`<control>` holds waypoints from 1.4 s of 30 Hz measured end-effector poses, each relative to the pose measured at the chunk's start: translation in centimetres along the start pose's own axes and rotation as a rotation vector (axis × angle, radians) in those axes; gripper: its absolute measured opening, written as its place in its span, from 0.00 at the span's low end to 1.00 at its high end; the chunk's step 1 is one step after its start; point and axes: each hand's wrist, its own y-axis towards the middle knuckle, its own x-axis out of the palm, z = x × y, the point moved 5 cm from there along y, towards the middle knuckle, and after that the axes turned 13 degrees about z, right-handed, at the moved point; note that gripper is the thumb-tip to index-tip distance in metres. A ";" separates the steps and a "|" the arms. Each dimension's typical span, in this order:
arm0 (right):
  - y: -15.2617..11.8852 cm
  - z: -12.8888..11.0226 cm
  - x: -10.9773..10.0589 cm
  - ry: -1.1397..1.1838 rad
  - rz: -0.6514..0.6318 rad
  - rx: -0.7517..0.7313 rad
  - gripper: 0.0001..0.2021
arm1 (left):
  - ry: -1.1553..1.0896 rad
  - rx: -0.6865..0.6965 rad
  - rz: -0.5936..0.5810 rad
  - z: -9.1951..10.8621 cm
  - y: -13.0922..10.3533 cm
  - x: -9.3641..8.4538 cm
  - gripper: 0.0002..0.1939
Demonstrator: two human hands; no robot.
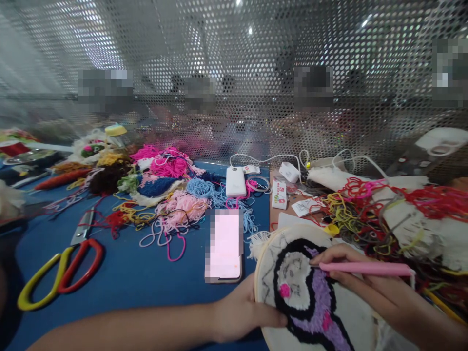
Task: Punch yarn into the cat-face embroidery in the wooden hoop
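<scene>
My left hand (pixel 244 312) grips the near-left rim of a round embroidery hoop (pixel 259 273), its thumb lying over the front of the fabric. Stretched in the hoop is cream cloth (pixel 360 321) with a tufted figure in black outline, purple fill, a whitish face and pink spots. In my right hand (pixel 373 290) is a pink punch needle (pixel 365 268), pinched between thumb and fingers. Its tip points left at the edge of the whitish face, by the black outline; whether it pierces the cloth I cannot tell. White fringe (pixel 259 243) sticks out behind the hoop's left side.
A phone (pixel 224 246) with a lit screen lies left of the hoop. Scissors (pixel 69 261) with yellow and red handles rest at left. Pink yarn (pixel 185 209), a white power bank (pixel 236 182) and tangled red yarn (pixel 437 201) lie further back, before a perforated metal screen (pixel 234 63).
</scene>
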 end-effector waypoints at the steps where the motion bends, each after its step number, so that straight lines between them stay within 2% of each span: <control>1: 0.0 0.0 0.0 0.015 0.005 0.018 0.12 | 0.000 -0.004 0.002 0.0 0.0 0.0 0.26; 10: 0.0 -0.1 -0.4 0.052 0.011 0.087 0.14 | 0.020 -0.021 0.020 -0.2 0.0 -0.2 0.27; 19: 0.5 0.4 -0.7 0.089 -0.075 0.015 0.13 | -0.012 -0.018 0.037 0.0 0.0 -0.1 0.26; 33: 0.2 0.4 -0.5 0.190 0.055 0.094 0.14 | 0.020 -0.039 0.055 -0.3 0.1 -0.3 0.28; 42: 0.2 0.1 -0.6 0.114 0.068 0.005 0.13 | 0.042 -0.054 0.070 -0.4 0.0 -0.4 0.30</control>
